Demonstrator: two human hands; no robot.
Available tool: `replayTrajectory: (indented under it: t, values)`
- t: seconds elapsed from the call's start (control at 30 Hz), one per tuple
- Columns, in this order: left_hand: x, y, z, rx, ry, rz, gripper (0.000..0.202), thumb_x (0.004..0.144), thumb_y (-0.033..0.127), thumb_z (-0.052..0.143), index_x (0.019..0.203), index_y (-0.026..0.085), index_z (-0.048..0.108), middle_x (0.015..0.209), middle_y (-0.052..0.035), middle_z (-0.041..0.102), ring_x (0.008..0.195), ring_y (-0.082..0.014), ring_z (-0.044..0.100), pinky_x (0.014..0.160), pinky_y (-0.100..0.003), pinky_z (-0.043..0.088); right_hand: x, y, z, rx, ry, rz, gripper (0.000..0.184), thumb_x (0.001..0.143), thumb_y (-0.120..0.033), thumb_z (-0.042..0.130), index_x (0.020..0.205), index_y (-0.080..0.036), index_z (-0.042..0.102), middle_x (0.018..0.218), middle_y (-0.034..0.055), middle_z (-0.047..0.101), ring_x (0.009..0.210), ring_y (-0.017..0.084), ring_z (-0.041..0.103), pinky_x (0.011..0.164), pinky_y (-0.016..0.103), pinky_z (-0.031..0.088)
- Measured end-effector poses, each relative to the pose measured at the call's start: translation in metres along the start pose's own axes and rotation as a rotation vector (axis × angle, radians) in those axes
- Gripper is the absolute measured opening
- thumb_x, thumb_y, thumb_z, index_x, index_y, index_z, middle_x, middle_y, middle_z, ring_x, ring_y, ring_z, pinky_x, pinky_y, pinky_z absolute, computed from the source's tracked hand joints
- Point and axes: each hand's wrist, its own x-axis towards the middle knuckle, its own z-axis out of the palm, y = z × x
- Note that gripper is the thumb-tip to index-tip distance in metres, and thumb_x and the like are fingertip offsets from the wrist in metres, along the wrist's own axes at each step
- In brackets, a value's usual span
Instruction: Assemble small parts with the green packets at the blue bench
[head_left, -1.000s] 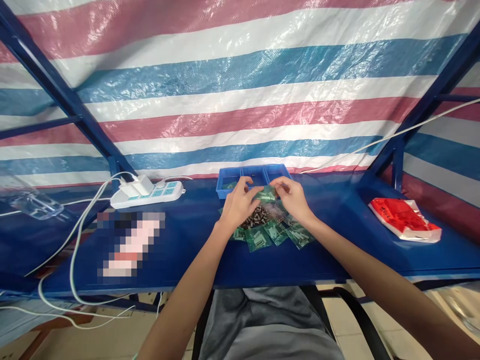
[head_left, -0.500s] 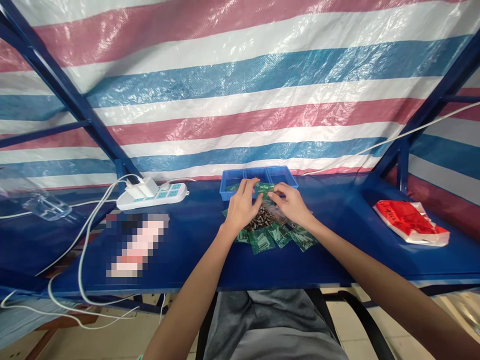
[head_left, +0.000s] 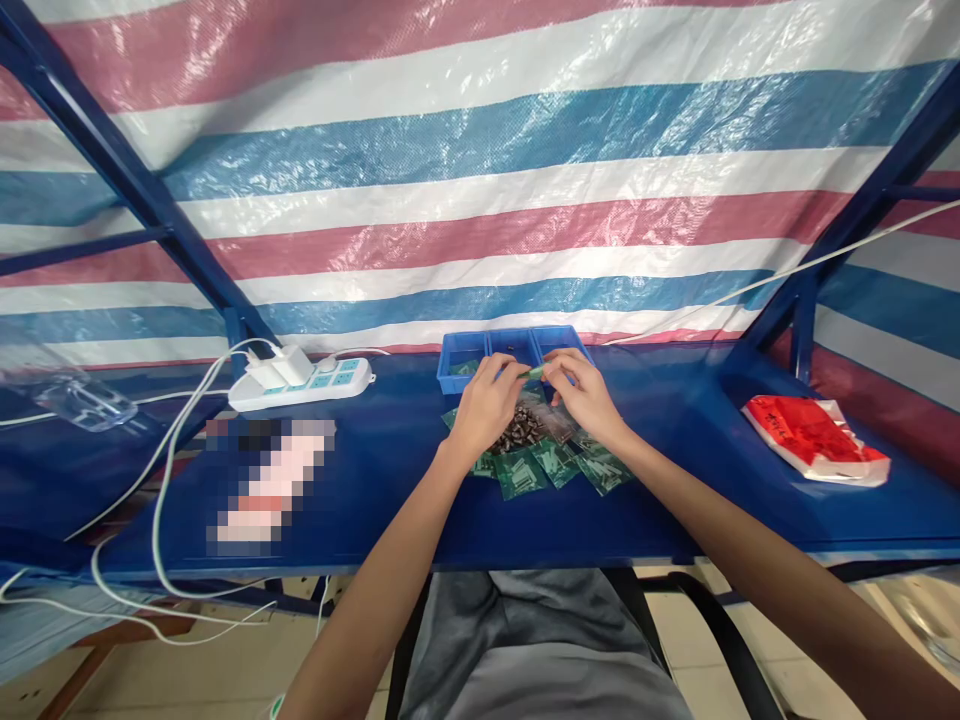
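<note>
My left hand (head_left: pixel 487 405) and my right hand (head_left: pixel 586 395) meet above the blue table (head_left: pixel 390 500), both pinching one small green plastic bag (head_left: pixel 533 373) held edge-on between them. Under the hands lies a pile of small dark metal parts (head_left: pixel 523 430). Several filled green bags (head_left: pixel 555 464) are spread on the table just in front of that pile. A blue tray with three compartments (head_left: pixel 513 345) stands right behind the hands, with something green in its left compartment.
A white power strip (head_left: pixel 304 384) with plugs and white cables (head_left: pixel 161 480) lies at the left. A red and white bag (head_left: pixel 814 438) rests at the right. A clear plastic piece (head_left: pixel 82 405) sits far left. A striped tarp hangs behind.
The green bag, held flat between both hands a second ago, has been turned or folded narrow and raised toward the tray. Both hands have drawn a little closer together.
</note>
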Motion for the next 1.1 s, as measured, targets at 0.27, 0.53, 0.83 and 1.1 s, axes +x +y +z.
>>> replayTrajectory:
  t: [0.27, 0.53, 0.83, 1.1]
  values:
    - [0.001, 0.005, -0.007, -0.084, -0.017, -0.105, 0.045, 0.106, 0.023, 0.035, 0.151, 0.023, 0.042, 0.121, -0.0113, 0.066, 0.107, -0.0231, 0.064, 0.088, -0.034, 0.054, -0.001, 0.000, 0.001, 0.107, -0.086, 0.068, 0.015, 0.086, -0.030, 0.057, 0.094, -0.021, 0.067, 0.078, 0.0027, 0.067, 0.073, 0.020, 0.066, 0.057, 0.029, 0.052]
    - [-0.001, 0.002, -0.007, -0.095, -0.114, -0.048, 0.063, 0.096, 0.005, 0.030, 0.153, 0.028, 0.042, 0.144, -0.0105, 0.053, 0.129, -0.0224, 0.058, 0.093, -0.032, 0.054, 0.004, 0.004, -0.002, 0.253, 0.058, 0.163, 0.018, 0.077, -0.025, 0.058, 0.093, -0.021, 0.066, 0.068, -0.0018, 0.060, 0.055, 0.014, 0.055, 0.047, 0.025, 0.039]
    - [0.003, 0.001, -0.005, -0.049, 0.089, -0.131, 0.028, 0.104, 0.039, 0.049, 0.115, 0.019, 0.065, 0.096, -0.0068, 0.069, 0.089, -0.0194, 0.068, 0.086, -0.035, 0.055, 0.002, -0.003, -0.004, 0.064, -0.170, 0.074, 0.032, 0.088, -0.053, 0.066, 0.081, -0.022, 0.062, 0.065, -0.0016, 0.055, 0.059, 0.015, 0.051, 0.054, 0.028, 0.040]
    - [0.000, 0.000, 0.002, -0.265, -0.104, -0.132, 0.076, 0.095, 0.048, 0.065, 0.158, 0.026, 0.028, 0.135, -0.0134, 0.060, 0.118, -0.0257, 0.064, 0.090, -0.038, 0.058, 0.002, -0.001, -0.003, -0.106, -0.020, -0.062, 0.032, 0.090, -0.048, 0.064, 0.073, -0.021, 0.061, 0.108, 0.0100, 0.066, 0.096, 0.025, 0.066, 0.067, 0.034, 0.054]
